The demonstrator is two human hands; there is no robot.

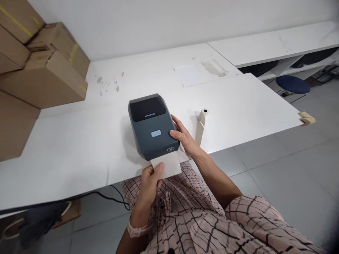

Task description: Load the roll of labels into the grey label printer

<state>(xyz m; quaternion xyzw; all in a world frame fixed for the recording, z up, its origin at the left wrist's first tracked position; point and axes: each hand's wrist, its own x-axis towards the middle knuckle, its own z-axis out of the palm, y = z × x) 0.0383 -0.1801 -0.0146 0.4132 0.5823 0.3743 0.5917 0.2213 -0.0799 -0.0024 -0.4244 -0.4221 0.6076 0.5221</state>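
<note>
A dark grey label printer (151,125) sits near the front edge of a white table (79,155). A pale label (169,165) sticks out of its front slot. My left hand (149,181) pinches the label's lower left corner between thumb and fingers. My right hand (182,135) rests against the printer's right side, thumb on its top, fingers wrapped along the edge. A small roll of label paper (202,116) with a strip trailing down stands just right of my right hand.
Cardboard boxes (39,77) are stacked at the left. A sheet of paper (192,74) lies at the back of the table. A blue stool (292,84) stands at the right under a white shelf (272,44). A black cable (106,195) runs below the table edge.
</note>
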